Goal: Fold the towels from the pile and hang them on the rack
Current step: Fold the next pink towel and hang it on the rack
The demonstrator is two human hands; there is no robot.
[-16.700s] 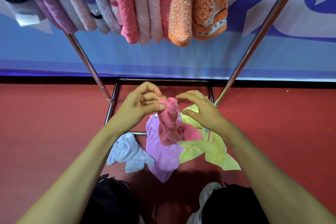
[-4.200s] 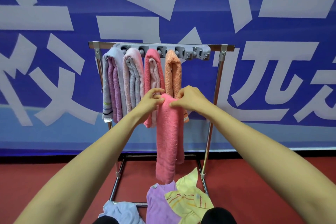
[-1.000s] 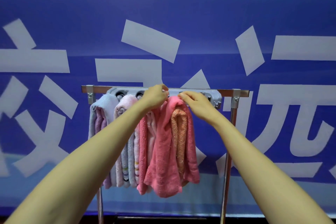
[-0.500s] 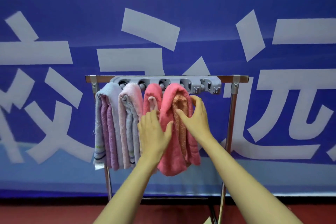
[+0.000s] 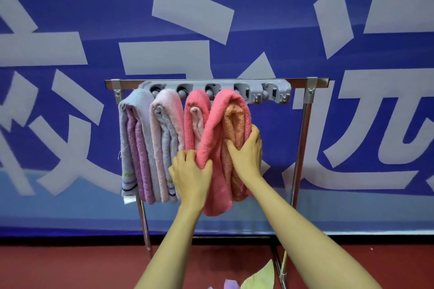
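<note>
A coral-pink towel (image 5: 217,129) hangs over the metal rack's top bar (image 5: 299,81), draped around an orange towel (image 5: 236,124). My left hand (image 5: 190,175) grips the pink towel's left flap near its lower half. My right hand (image 5: 247,151) holds the right flap, thumb on the orange towel and fingers wrapped round the outer side. To the left hang a pink towel (image 5: 196,119), a pale pink and grey one (image 5: 164,138) and a grey and purple one (image 5: 133,145). Only the tips of the floor pile show: a yellow-green towel (image 5: 260,277) and a purple one (image 5: 231,285).
A grey holder strip with round clips (image 5: 270,91) is fixed along the bar; its right end carries nothing. The rack's right post (image 5: 300,148) stands close to my right hand. Behind is a blue banner wall with white characters (image 5: 187,12); below is red floor (image 5: 70,265).
Both hands slid down from the bar along the pink towel. They went from lying flat on it to taking hold of its two flaps. The towel now hangs over the orange one.
</note>
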